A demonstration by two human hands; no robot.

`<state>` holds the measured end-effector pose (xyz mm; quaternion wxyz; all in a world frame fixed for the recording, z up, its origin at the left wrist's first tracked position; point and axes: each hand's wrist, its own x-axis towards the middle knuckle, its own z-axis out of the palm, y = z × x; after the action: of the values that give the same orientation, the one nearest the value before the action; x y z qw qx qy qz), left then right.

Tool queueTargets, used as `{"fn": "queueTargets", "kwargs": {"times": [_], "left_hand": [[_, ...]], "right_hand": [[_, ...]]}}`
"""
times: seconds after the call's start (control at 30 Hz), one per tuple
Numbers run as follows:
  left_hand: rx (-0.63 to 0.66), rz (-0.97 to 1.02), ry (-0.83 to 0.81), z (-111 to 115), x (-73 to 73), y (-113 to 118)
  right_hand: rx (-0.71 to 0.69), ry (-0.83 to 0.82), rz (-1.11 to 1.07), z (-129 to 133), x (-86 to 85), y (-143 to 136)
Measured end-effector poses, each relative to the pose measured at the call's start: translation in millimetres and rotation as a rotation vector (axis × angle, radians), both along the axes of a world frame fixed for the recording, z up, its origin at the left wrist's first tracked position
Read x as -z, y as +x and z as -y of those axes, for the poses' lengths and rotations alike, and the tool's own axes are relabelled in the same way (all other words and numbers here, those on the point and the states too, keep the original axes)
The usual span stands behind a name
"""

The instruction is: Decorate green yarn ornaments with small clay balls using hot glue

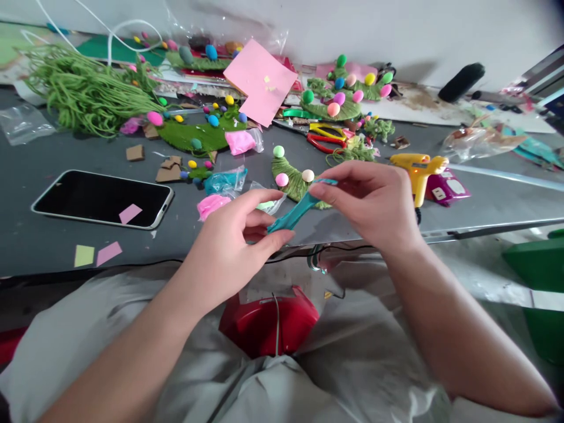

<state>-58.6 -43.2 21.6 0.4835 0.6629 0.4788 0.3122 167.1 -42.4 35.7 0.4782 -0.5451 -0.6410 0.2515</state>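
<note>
A strip of blue modelling clay [298, 212] is stretched between both hands, just over the table's front edge. My left hand [240, 238] pinches its lower end between thumb and fingers. The upper end is gripped by my right hand [363, 200], thumb against fingertips. Behind the clay lies a green yarn-wrapped crescent [288, 176] with pale green, pink and cream balls on it, partly covered by the clay and my right hand. Close to my left hand are a lump of pink clay [212, 205] and a plastic bag of blue clay [225, 181].
A phone [103, 198] lies at the left. Green yarn [90, 91] is heaped behind it. A yellow glue gun [416, 167] stands right of my right hand, by a purple packet [448, 187]. Red-handled pliers [326, 143] and a pink paper sheet [262, 79] lie further back.
</note>
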Motion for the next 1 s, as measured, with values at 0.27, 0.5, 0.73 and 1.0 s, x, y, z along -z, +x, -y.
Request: {"fn": "queueTargets", "kwargs": {"times": [0.27, 0.5, 0.73, 1.0], "left_hand": [[0.030, 0.148, -0.063, 5.2, 3.2, 3.7], [-0.009, 0.087, 0.015, 1.6, -1.5, 4.4], [0.023, 0.131, -0.073, 4.3, 5.3, 4.0], [0.006, 0.133, -0.027, 6.3, 4.2, 5.6]], "right_hand": [[-0.301, -0.178, 0.052, 5.9, 3.4, -18.0], [-0.196, -0.167, -0.001, 8.7, 5.0, -27.3], [-0.033, -0.020, -0.054, -0.8, 1.2, -7.8], [-0.310, -0.221, 0.019, 11.3, 7.3, -29.0]]}}
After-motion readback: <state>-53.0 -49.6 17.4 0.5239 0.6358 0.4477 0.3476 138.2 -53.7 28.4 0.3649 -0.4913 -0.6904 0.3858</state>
